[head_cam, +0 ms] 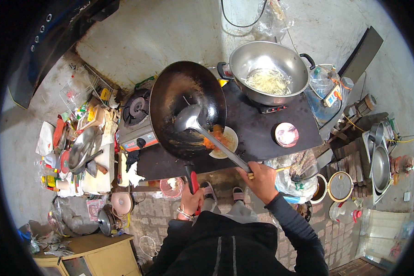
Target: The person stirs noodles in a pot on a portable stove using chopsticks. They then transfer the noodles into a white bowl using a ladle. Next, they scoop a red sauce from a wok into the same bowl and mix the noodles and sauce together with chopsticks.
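Observation:
My left hand [192,198] grips the red and black handle of a dark wok [172,89]. The wok is held up, tilted, with its lower right rim over a bowl [232,141]. Orange-red food [216,138] lies at that rim and in the bowl; where one ends and the other begins is hard to tell. In my right hand [260,181] is the long handle of a steel wok ladle [189,118]. Its rounded head is inside the wok, and its shaft crosses in front of the food and the bowl.
A steel pot [269,57] holding pale noodle-like strands [269,82] stands on an electric cooker [274,109] at the back. A round patterned tin or lid [286,134] lies on the dark table [252,122]. Left are a gas stove [137,107] and a cleaver [96,168].

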{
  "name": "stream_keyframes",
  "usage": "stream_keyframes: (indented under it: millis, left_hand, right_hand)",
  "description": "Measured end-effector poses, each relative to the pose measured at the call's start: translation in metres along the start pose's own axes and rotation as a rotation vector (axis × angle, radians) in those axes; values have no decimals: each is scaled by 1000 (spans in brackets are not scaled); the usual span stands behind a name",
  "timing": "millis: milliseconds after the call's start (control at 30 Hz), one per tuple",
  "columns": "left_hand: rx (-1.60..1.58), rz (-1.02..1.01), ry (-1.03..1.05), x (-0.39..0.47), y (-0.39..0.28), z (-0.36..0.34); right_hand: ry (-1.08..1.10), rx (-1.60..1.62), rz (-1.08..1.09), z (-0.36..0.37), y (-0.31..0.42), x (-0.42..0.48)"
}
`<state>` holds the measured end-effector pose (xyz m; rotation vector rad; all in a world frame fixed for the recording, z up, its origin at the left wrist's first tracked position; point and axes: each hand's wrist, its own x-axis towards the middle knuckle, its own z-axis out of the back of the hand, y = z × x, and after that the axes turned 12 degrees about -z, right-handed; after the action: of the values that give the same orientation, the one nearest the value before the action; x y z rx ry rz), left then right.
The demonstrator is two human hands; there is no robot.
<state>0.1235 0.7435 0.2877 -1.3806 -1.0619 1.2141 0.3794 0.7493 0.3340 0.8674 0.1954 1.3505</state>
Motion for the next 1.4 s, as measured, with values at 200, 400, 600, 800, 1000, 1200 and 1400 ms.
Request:
stream_keyframes:
  millis: [200,400,600,800,1000,1200,1400]
  left_hand:
    - [39,23,1,0,-7,-1]
    - [88,47,28,0,-6,-3]
    - [45,29,1,0,-5,-1]
    - [35,57,-15,0,-6,-1]
    - [63,7,-14,-1,-4,0]
    - [62,-17,23,-2,-3,3]
    - [118,-19,-30,-3,0,-2]
  right_hand:
    - [74,-103,-90,16,-37,-29]
    - [1,37,-109,12,-11,3]
    - [120,-140,-105,20,-33,-20]
    - [27,-27,-113,15,-13,6]
    - [85,-130,-61,14,-22,-3]
    - [109,-151,-171,45,-36,-10]
    - [141,-161,-168,33,-36,-2]
